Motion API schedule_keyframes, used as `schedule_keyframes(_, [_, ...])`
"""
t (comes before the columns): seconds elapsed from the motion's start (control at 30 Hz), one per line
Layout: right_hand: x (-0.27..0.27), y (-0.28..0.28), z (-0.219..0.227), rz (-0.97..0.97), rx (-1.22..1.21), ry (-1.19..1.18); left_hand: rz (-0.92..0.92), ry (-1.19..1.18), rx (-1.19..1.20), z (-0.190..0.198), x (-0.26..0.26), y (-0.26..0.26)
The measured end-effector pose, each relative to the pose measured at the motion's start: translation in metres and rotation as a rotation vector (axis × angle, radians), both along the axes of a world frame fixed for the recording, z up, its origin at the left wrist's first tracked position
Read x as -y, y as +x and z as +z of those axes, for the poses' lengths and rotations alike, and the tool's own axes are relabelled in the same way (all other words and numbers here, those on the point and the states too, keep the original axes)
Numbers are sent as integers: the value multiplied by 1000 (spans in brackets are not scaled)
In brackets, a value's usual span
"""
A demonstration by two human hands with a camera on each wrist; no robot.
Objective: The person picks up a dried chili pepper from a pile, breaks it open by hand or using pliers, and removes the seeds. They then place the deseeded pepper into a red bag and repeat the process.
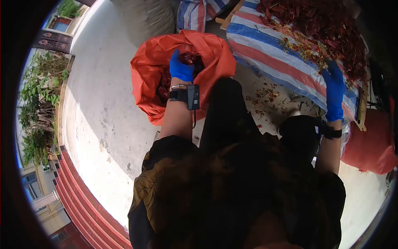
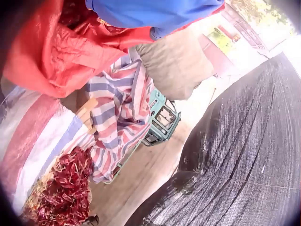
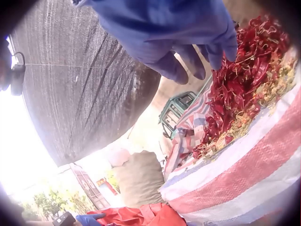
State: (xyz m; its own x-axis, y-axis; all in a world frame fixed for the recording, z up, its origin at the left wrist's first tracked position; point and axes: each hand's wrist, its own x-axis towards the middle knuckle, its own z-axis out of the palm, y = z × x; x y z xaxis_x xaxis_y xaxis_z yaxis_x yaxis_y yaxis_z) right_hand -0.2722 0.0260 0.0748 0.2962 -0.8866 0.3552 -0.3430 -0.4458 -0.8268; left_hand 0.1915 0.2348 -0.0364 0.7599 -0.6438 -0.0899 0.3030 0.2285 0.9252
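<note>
My left hand (image 1: pixel 181 68), in a blue glove, reaches into the mouth of an orange-red sack (image 1: pixel 143 68). Dark red dried chillies (image 1: pixel 163 89) lie inside it, some right beside the glove. The left fingers are mostly hidden, and I cannot tell whether they hold any chillies. On the other side, my blue-gloved right hand (image 1: pixel 334 89) hovers by the near edge of a striped woven sheet (image 1: pixel 269 50). A heap of dried chillies (image 1: pixel 319 25) covers its far part. In the right wrist view the right fingers (image 3: pixel 190 61) hang loosely bent, with nothing between them.
Yellowish bits (image 1: pixel 300 45) lie along the heap's edge, and scraps (image 1: pixel 265 97) litter the floor below. A full pale sack (image 1: pixel 143 16) stands behind the orange-red one. A red sack (image 1: pixel 369 143) sits at the right. Dark netting (image 2: pixel 235 141) hangs beyond, near a green vehicle (image 2: pixel 162 120).
</note>
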Motion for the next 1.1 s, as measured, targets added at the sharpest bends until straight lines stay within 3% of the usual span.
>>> schedule_keyframes(0.03, [-5,-1,3,-67,-85,11,59,98,-615,26,-14,-1])
schedule_keyframes(0.07, [-11,-4,9,-63,-100,-99,-180,18,-722,20,-47,20])
schedule_keyframes(0.1, [-12,-6,7,-93,-119,-126,-171,33,-713,31,-56,21])
schedule_keyframes(0.13, [-14,-5,8,-122,-146,-129,-171,17,-460,30,-66,26])
schedule_keyframes(0.2, [-24,-4,22,-149,-174,-173,12,171,-709,74,-76,4])
schedule_keyframes(0.3, [-31,-9,28,-154,-164,-184,75,217,-782,91,-80,-1])
schedule_keyframes(0.33, [-33,-11,28,-161,-164,-190,66,213,-782,62,-85,22])
schedule_keyframes(0.43, [-34,-11,33,-145,-79,-166,-131,115,-476,-16,-97,134])
schedule_keyframes(0.5, [-39,-16,38,-156,-116,-143,-256,53,-270,-65,-95,177])
schedule_keyframes(0.53, [-41,-19,38,-166,-116,-149,-266,48,-268,-54,-90,167])
schedule_keyframes(0.7, [-43,-35,35,-100,46,54,90,51,-429,7,-74,101])
schedule_keyframes(0.83, [-50,-39,41,-116,49,48,383,59,-558,62,-71,45])
schedule_keyframes(0.87, [-48,-40,38,-126,20,41,377,58,-560,60,-74,50])
schedule_keyframes(0.93, [-46,-43,37,-141,-10,31,-259,-151,-13,58,-77,63])
schedule_keyframes(0.97, [-47,-44,37,-130,-24,16,-263,-152,-13,75,-74,46])
schedule_keyframes(1.03, [-50,-45,38,-119,-40,6,77,-117,-328,138,-66,-11])
schedule_keyframes(1.1, [-54,-43,43,-129,-98,33,157,-23,-256,163,-52,-20])
